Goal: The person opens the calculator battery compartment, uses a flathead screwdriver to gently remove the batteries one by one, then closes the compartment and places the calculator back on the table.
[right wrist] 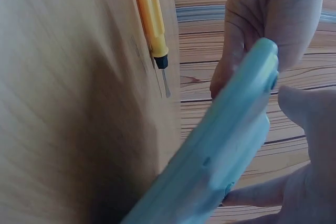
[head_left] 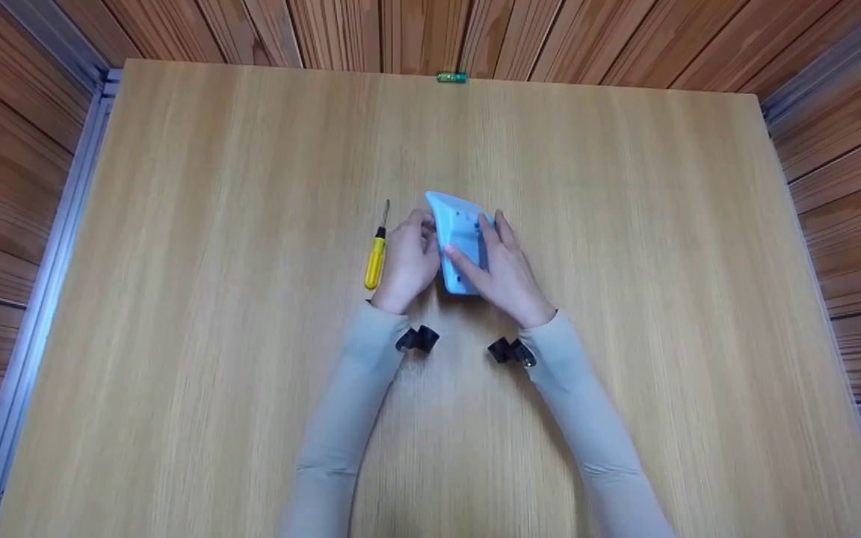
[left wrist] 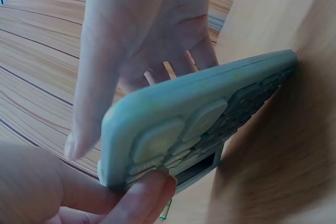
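Observation:
A light-blue calculator (head_left: 456, 246) is held tilted over the table, its back toward the head view. In the left wrist view, the calculator's keys (left wrist: 160, 137) and dark display window show. My left hand (head_left: 412, 254) pinches its left edge, with fingers on the key side. My right hand (head_left: 509, 276) rests on the back with thumb and fingers extended and spread. From the right wrist, a fingertip of the right hand (right wrist: 310, 177) touches the calculator's back (right wrist: 226, 150). Just left of the left hand lies a yellow-handled screwdriver (head_left: 376, 258).
A small green battery (head_left: 451, 77) lies at the table's far edge. The wooden table (head_left: 236, 224) is bordered by plank walls (head_left: 341, 33) and a metal frame (head_left: 64, 246) on the left. Dark wrist mounts (head_left: 417, 339) stick out inward from both sleeves.

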`<action>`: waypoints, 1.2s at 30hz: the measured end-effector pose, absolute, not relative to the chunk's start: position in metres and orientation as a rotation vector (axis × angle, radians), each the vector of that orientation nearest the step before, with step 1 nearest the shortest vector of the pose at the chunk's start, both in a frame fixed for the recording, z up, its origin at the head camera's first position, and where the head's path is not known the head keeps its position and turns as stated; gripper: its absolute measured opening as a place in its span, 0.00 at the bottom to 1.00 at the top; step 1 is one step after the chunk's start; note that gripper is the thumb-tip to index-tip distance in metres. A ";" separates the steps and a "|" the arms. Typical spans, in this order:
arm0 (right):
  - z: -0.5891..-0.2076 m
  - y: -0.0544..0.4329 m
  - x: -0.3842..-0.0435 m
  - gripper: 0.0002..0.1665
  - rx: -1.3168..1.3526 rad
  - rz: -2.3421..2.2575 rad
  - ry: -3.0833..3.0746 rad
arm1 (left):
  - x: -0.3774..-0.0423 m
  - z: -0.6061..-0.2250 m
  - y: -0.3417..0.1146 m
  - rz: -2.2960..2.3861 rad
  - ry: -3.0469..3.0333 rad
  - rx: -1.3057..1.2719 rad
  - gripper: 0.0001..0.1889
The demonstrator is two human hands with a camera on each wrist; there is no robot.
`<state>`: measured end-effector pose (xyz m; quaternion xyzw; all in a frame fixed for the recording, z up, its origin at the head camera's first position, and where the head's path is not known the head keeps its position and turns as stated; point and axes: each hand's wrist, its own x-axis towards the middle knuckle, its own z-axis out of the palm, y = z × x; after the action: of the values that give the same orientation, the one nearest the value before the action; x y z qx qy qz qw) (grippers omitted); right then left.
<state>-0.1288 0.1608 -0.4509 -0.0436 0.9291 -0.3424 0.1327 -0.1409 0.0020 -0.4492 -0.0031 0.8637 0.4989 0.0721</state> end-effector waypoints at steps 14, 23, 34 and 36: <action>-0.439 0.164 -0.137 0.46 -0.189 -1.059 2.751 | -0.139 -0.453 0.004 1.465 2.559 -0.002 0.14; -0.434 0.162 -0.139 0.43 -0.179 -1.119 2.721 | -0.139 -0.457 0.008 1.394 2.498 -0.001 0.17; -0.433 0.166 -0.142 0.33 -0.078 -1.375 2.621 | -0.141 -0.461 0.012 1.378 2.428 -0.052 0.29; -0.433 0.167 -0.143 0.30 -0.017 -1.424 2.571 | -0.142 -0.462 0.012 1.378 2.379 -0.064 0.33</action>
<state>-0.1429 0.1665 -0.4327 -0.0059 0.8703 -0.4820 0.1013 -0.1418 0.0122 -0.4616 -0.0228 0.8485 0.4916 0.1946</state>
